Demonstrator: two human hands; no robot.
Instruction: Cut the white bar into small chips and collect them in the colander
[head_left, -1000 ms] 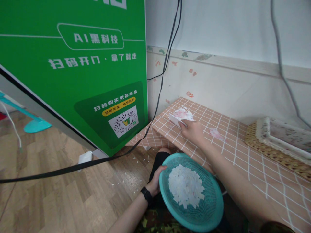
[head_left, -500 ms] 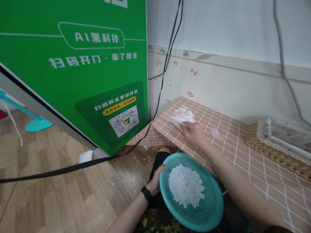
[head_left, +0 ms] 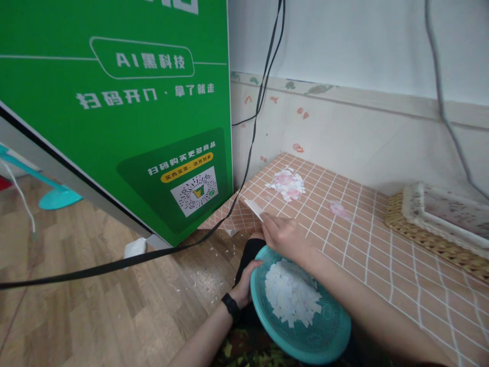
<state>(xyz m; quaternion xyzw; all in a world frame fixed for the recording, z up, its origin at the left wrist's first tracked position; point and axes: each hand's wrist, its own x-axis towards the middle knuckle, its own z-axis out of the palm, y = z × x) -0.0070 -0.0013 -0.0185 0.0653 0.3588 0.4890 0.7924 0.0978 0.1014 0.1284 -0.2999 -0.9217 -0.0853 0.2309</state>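
Note:
My left hand [head_left: 247, 285] grips the left rim of a teal plastic basket [head_left: 324, 339], its thumb over the edge. Inside lies a heap of small white paper scraps [head_left: 292, 295]. My right hand [head_left: 284, 232] is closed on a thin white card [head_left: 253, 207], held tilted near the table's front edge, just above the basket's far rim. Beyond it, a pile of white and pinkish paper scraps [head_left: 287, 183] rests on the checked tablecloth [head_left: 370, 244]. A small pink smear or scrap [head_left: 341, 210] shows to its right; which it is, I cannot tell.
A tall green cabinet [head_left: 171, 117] stands at left. A black strap [head_left: 250, 158] hangs across the view. On the table's right is a wicker basket [head_left: 397, 216] with a cloth lining. White bits [head_left: 208, 275] litter the wooden floor [head_left: 87, 306]. A turquoise stand base [head_left: 60, 198] is far left.
My right hand has moved with the card from the scrap pile toward the table's front edge and the basket, uncovering the pile. My left hand and the basket have stayed put.

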